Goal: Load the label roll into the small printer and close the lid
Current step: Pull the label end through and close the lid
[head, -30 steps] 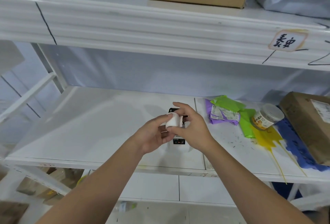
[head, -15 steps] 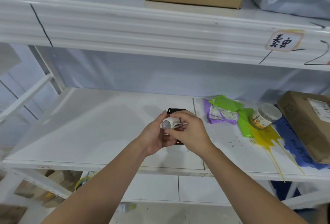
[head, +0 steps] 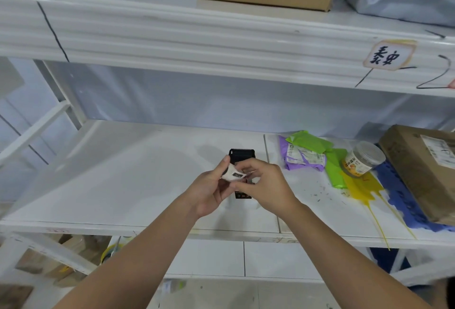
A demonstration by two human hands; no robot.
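Both hands meet above the middle of the white shelf (head: 123, 185). The left hand (head: 211, 193) grasps the label roll (head: 234, 175), thumb on its upper edge and the other fingers curled beneath it, so the small white roll with black printing on its face sits tilted just above the shelf. The right hand (head: 266, 185) closes in from the other side, thumb and forefinger pinched at the roll's right edge, seemingly on the loose end of the paper, though that spot is too small to be sure.

Directly behind and below the hands lies the small black printer (head: 241, 154), resting flat on the shelf. Its far end shows above the fingers and a bit of its near end shows under them; the hands hide the middle, so whether the lid is up cannot be told. The roll is held over it, not inside it.

To the right lie a purple bag (head: 302, 161) and a green bag (head: 310, 141), partly overlapping, then a clear jar (head: 362, 161) tipped on its side. A cardboard box (head: 423, 168) sits at the far right.
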